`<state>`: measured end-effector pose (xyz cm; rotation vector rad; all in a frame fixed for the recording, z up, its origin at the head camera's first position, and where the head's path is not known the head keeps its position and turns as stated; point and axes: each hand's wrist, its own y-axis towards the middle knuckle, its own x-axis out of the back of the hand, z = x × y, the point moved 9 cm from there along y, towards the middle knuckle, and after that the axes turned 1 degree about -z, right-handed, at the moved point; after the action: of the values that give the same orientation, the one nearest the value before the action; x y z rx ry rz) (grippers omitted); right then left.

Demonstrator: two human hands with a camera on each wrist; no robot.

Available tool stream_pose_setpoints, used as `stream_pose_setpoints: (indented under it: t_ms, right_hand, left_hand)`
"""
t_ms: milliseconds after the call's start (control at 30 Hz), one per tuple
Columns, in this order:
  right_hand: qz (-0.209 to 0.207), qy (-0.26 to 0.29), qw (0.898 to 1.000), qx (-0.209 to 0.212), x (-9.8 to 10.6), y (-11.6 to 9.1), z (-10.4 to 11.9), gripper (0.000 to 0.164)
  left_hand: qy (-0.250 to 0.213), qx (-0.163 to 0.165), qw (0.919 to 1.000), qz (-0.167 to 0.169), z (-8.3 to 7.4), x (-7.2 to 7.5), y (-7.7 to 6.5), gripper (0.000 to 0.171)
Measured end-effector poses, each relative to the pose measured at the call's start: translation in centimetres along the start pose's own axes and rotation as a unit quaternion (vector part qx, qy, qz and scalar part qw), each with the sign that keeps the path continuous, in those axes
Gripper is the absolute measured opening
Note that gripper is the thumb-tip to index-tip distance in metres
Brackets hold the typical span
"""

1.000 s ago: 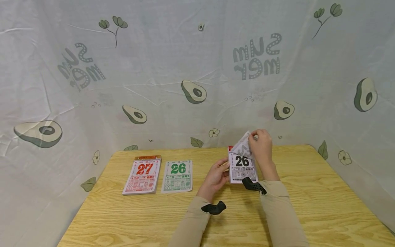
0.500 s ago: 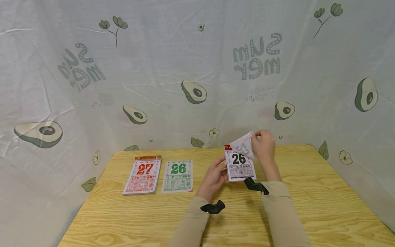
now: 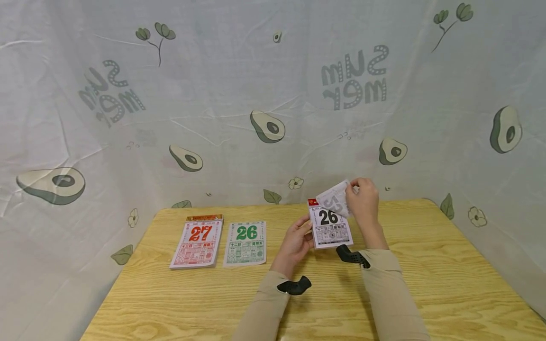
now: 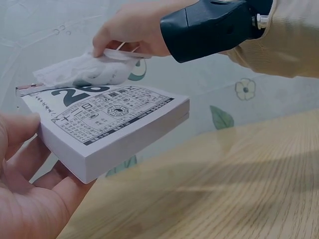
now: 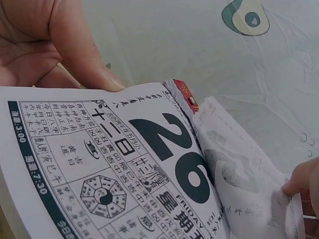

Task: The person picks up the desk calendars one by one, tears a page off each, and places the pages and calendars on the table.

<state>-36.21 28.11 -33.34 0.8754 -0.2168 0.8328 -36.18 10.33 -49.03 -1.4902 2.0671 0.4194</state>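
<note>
My left hand [image 3: 295, 242] grips the left side of a thick tear-off calendar [image 3: 332, 234] with a black 26, its thumb on the front and fingers beneath in the left wrist view. The calendar is tilted and held over the table. My right hand [image 3: 363, 201] pinches the calendar's top sheet [image 3: 335, 199] by its far corner. That thin sheet is folded up and back, showing its reverse with a faint print through it; its upper edge lies along the red header [image 5: 185, 94]. In the left wrist view, the crumpled sheet [image 4: 92, 69] hangs between the right fingers and the pad.
To the left on the wooden table [image 3: 204, 303] lies another calendar pad [image 3: 198, 244] with a red 27 and a striped header. Beside it is a single loose sheet [image 3: 245, 244] with a green 26. A printed cloth [image 3: 230, 85] hangs behind and around the table.
The calendar has shifted slightly left and up and turned a little counterclockwise, baring more of its red header. The right hand, still pinching the sheet, has moved slightly right.
</note>
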Motion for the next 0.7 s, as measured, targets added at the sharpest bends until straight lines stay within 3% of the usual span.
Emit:
stream_pose_setpoints:
  t_ms: [700]
  right_hand:
    - [-0.017, 0.003, 1.0, -0.017, 0.19, -0.15, 0.16, 0.017]
  left_hand:
    - [-0.031, 0.002, 0.9995, -0.007, 0.0, 0.15, -0.02, 0.028]
